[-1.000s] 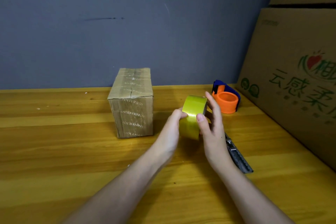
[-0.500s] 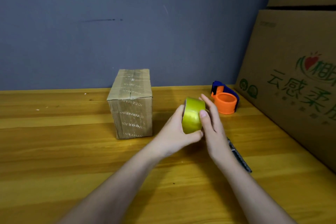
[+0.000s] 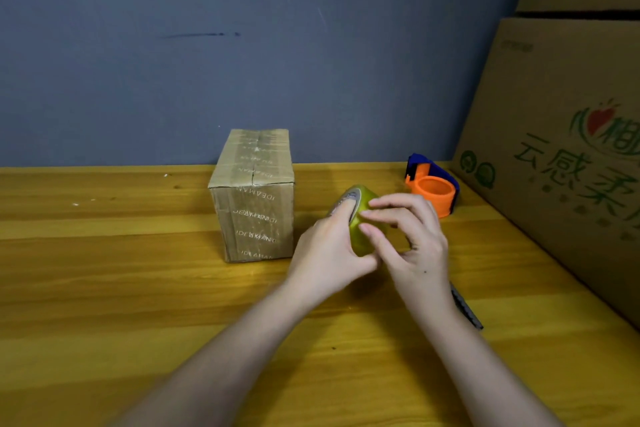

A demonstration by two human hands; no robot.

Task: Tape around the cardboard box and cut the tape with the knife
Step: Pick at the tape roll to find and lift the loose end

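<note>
I hold the yellow-green tape roll (image 3: 362, 232) up off the wooden table (image 3: 104, 288) with both hands. My left hand (image 3: 329, 253) grips it from the near side, one finger hooked into the roll's core. My right hand (image 3: 412, 246) lies over the outer face, fingertips (image 3: 367, 229) pressed on the tape. The small cardboard box (image 3: 254, 198) stands just left of my hands, apart from them. The knife (image 3: 465, 308) lies on the table, mostly hidden under my right wrist. An orange and blue tape dispenser (image 3: 433, 189) sits behind, near a big printed carton (image 3: 554, 149).
</note>
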